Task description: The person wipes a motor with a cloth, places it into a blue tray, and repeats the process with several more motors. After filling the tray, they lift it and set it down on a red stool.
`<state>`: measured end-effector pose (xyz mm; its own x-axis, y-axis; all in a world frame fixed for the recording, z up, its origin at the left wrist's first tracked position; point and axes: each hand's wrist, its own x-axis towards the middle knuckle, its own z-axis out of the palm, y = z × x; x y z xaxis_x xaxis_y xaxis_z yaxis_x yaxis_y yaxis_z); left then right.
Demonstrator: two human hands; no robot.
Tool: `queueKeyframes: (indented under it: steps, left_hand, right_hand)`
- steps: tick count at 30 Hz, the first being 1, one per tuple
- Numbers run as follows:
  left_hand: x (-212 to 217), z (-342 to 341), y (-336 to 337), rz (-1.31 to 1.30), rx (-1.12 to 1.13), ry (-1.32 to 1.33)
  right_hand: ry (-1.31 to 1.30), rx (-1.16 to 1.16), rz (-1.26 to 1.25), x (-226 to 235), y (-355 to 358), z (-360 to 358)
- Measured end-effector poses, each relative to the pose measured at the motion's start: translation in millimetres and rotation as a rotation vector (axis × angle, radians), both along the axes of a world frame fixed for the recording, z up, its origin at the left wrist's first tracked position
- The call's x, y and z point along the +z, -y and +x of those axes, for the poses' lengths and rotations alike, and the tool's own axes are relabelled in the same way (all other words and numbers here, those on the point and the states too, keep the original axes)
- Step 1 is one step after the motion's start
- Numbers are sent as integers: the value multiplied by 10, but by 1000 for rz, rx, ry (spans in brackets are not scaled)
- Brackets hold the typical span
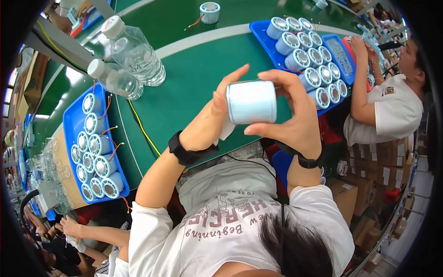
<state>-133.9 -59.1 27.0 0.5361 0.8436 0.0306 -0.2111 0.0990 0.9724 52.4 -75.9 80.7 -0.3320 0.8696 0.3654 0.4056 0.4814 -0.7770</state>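
Note:
A pale blue-white cylinder (251, 102) is held on its side above the green table (194, 78), between both hands. My left hand (207, 124) grips its left end, thumb raised, with a scrap of white cloth or paper (226, 132) tucked under the fingers. My right hand (291, 115) wraps over the top and right end, thumb under it. Both wrists carry black bands.
A blue tray (70, 123) at the left and another (261, 33) at the back right each hold several similar wired cylinders. Two clear bottles (134, 51) lie at the back left. A smaller blue tray (341, 55) holds small parts. A co-worker (390, 108) works at the right.

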Motion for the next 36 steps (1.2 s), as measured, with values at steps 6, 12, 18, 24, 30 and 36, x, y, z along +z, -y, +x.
queueKeyframes:
  steps: [6,12,18,24,30,36]
  left_hand:
    - [-200,84,-55,249,-47,244]
    - [-251,-29,-118,401,0,36]
    - [-302,-104,-95,61,-3,213]
    - [-282,-88,-152,-36,-15,156]
    - [-388,-110,-182,-123,0,138]
    - [-314,-114,-228,-137,182,54]
  right_hand:
    - [-133,-20,207,-409,-58,188]
    - [-386,64,265,-535,-91,69]
    - [-236,65,-45,-481,-40,73]
    - [-55,102,-124,-468,-111,141]
    - [-156,24,-199,-496,-197,87]
    - [-48,-388,-128,-404,-873,142]
